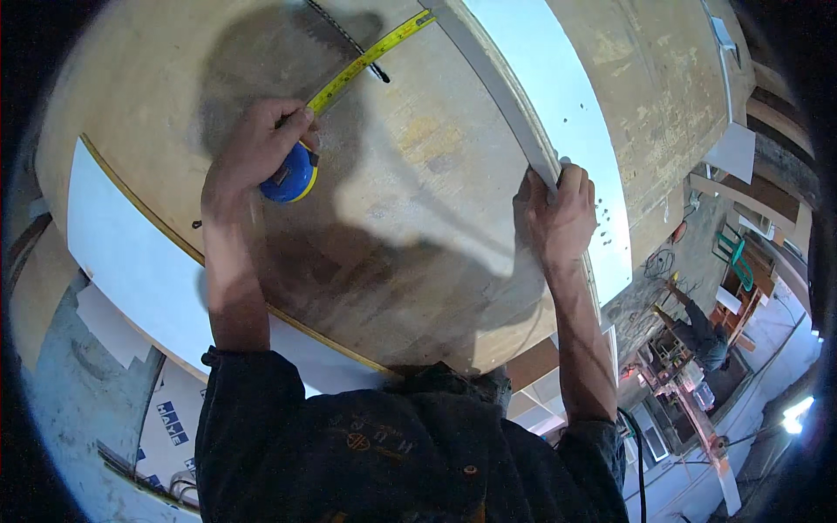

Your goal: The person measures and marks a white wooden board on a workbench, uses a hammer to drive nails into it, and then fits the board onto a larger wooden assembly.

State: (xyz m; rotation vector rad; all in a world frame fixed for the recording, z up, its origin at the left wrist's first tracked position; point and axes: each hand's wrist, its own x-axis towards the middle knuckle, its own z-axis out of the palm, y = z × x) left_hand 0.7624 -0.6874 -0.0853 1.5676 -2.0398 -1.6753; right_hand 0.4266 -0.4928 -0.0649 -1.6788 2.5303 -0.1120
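Note:
My left hand (pixel 261 148) is closed around a tape measure, its blue case (pixel 290 179) showing below the fingers. From that hand the yellow blade (pixel 370 59) runs up and to the right, its end at the edge of a pale board. My right hand (pixel 562 213) grips the grey edge strip (pixel 501 83) of this board, fingers over the top and thumb on the near side. Several small dark holes mark the board's white face (pixel 588 131) beside my right hand. A thin dark rod (pixel 344 33) lies on the worn wooden tabletop (pixel 436 148), passing under the blade.
A white panel with a brown edge (pixel 139 218) lies along the table's left side. Off to the right, another person (pixel 697 336) is at a cluttered work area, near a green chair (pixel 739 261). Cables (pixel 663 261) trail on the floor there.

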